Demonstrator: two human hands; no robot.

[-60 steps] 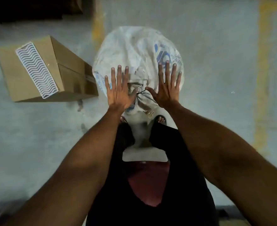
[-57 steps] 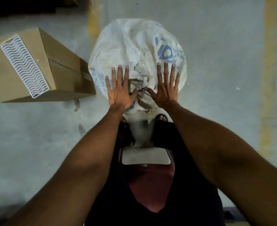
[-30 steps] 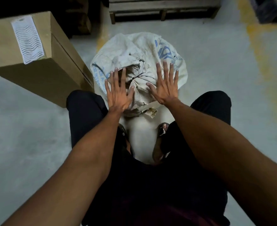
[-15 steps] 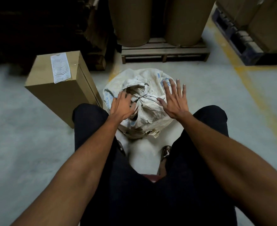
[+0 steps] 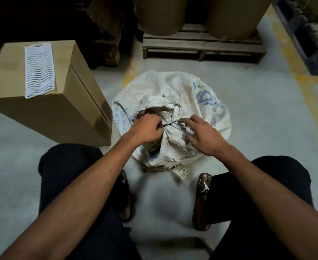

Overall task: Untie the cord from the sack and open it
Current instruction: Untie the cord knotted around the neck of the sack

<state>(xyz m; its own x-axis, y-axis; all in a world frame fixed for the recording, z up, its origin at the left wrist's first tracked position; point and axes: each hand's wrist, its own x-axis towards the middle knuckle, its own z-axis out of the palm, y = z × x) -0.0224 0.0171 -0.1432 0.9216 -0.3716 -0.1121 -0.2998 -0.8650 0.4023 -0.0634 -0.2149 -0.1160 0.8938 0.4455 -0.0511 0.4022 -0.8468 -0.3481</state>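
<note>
A white woven sack with blue print stands on the concrete floor between my knees. Its gathered neck is bound by a thin dark cord. My left hand has its fingers curled at the cord's knot on the left side of the neck and pinches it. My right hand reaches in from the right, its fingertips on the cord and the crumpled fabric. The knot itself is partly hidden by my fingers.
A tall cardboard box with a white label stands close on the left. Behind the sack, a wooden pallet carries large brown rolls. A dark pallet sits at the far right beside a yellow floor line.
Both hands went from flat and spread over the sack to curled onto the cord at its neck. The view lowered and tilted forward as I crouched.
</note>
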